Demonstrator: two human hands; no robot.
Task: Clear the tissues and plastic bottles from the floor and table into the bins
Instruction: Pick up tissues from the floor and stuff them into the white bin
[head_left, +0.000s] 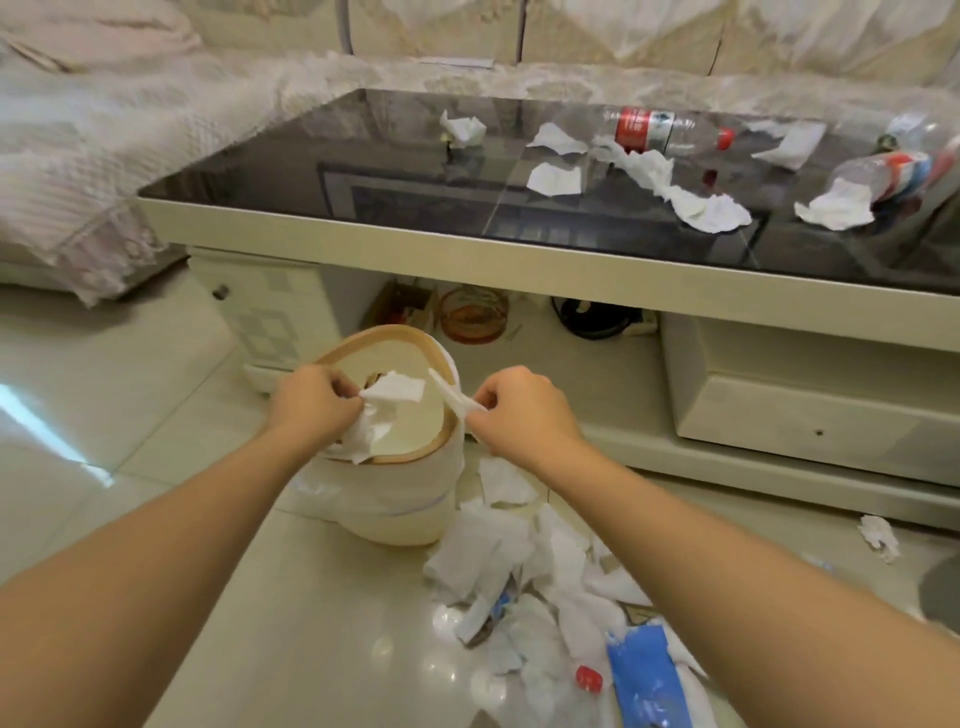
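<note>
My left hand (314, 402) grips a crumpled white tissue (382, 415) over the mouth of a cream bin (405, 499) with a tan rim. My right hand (519, 410) pinches a thin strip of tissue (452, 397) just above the bin's right rim. A heap of tissues (524, 566) lies on the floor right of the bin, with a blue-labelled plastic bottle (641, 670) in it. On the black glass table (395, 156) lie several tissues (706, 208) and a red-labelled bottle (660, 130); another bottle (883, 174) lies at the right.
A sofa with a lace cover (78, 156) stands left and behind the table. Under the table sit an amber glass ashtray (472, 314) and a black cable (592, 317). A white drawer unit (810, 395) is at the right. One stray tissue (878, 535) lies on the tiles.
</note>
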